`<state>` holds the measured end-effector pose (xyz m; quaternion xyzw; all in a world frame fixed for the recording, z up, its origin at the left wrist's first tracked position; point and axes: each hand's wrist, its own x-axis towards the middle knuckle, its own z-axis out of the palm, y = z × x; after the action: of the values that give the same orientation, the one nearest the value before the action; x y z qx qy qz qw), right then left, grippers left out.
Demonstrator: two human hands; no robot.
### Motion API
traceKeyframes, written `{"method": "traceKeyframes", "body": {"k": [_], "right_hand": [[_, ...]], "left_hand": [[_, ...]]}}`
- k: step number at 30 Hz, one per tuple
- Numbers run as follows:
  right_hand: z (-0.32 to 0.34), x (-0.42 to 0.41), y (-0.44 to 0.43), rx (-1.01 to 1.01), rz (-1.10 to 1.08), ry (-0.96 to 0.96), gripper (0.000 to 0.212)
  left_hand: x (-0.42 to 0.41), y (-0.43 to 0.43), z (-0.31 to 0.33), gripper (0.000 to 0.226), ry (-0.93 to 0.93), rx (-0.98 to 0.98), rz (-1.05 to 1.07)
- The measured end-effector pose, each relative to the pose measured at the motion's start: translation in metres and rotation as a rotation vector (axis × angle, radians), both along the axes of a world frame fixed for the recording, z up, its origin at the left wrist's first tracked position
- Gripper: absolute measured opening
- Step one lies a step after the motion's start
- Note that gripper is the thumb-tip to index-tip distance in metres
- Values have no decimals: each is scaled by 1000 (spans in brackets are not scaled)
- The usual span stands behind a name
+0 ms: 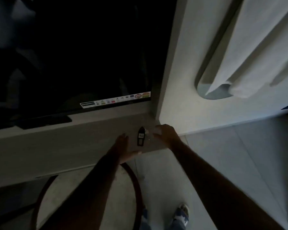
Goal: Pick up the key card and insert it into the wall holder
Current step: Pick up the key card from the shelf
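The key card (140, 136) (a dark, narrow tag) lies flat on the shelf (56, 146) near its right corner, long axis running away from the person, tapered end toward the wall. The left hand (123, 149) rests open beside it; the right hand (165, 134) curls just right of it, grip unclear. 1 television (70, 55) stands behind.

Pale shelf (65, 143) bearing key card (140, 136)

A long grey stone-like shelf (60, 146) crosses mid-frame; the black flat television screen (73, 55) stands on it upper left, the small black key card (140, 136) lies at its right end.
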<state>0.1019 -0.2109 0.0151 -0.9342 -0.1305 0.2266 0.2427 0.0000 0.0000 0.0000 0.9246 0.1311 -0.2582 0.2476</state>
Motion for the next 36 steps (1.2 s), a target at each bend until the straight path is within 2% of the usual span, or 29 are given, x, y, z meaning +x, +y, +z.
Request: {"method": "traceKeyframes", "body": {"k": [4, 11, 16, 20, 22, 25, 29, 31, 36], "right_hand": [[-13, -2, 40, 10, -50, 50, 51], [-42, 0, 82, 30, -161, 109, 61], [-51, 5, 86, 12, -143, 73, 42], [-49, 8, 82, 60, -235, 111, 13], [-48, 8, 77, 87, -287, 149, 8], [-45, 6, 67, 92, -293, 161, 11], [-37, 6, 48, 131, -271, 130, 25], [-31, 4, 36, 208, -315, 144, 29], [-7, -5, -1, 444, -403, 125, 22]], "left_hand": [[-16, 10, -13, 115, 66, -16, -3], [-22, 19, -24, 123, 100, 13, -85], [-23, 15, -29, 129, 91, 79, -146], [-22, 14, -29, 131, 107, 87, -168], [-20, 12, -27, 130, 118, 85, -164], [-17, 11, -22, 129, 153, 78, -149], [-8, 9, -17, 130, 198, 47, -99], [-3, 4, -12, 127, 196, 40, -94], [10, -29, 4, 115, 132, 55, -174]]}}
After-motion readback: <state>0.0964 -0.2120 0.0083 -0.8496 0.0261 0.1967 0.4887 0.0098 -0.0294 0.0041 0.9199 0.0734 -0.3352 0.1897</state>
